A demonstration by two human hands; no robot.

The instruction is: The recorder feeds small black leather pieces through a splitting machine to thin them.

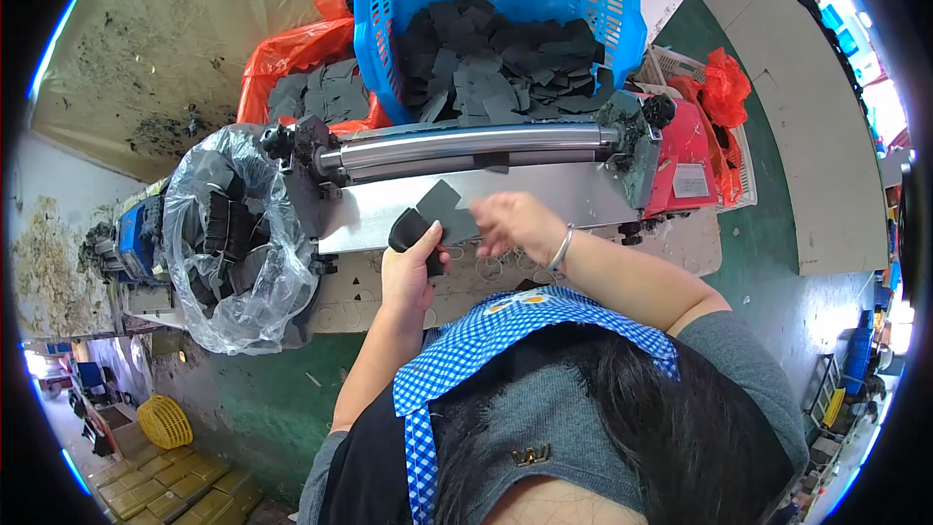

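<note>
My left hand (pixel 413 267) is closed around a small stack of black sheet pieces (pixel 412 230), thumb on top. One dark grey piece (pixel 439 202) juts out from the stack toward the machine. Just right of it, my right hand (pixel 515 226) hovers with its fingers loosely bent and apart, a little blurred, and no piece shows in them. Both hands are over the front edge of a roller machine's metal plate (pixel 573 187). Behind the plate runs a shiny steel roller (pixel 466 146), with a dark piece (pixel 491 162) at its lower side.
Behind the machine stands a blue basket (pixel 374 39) heaped with black pieces. Red plastic bags (pixel 258 73) flank it. At the left, a clear plastic bag (pixel 282 277) holds more dark pieces. The machine has a red housing (pixel 680 160) at its right end.
</note>
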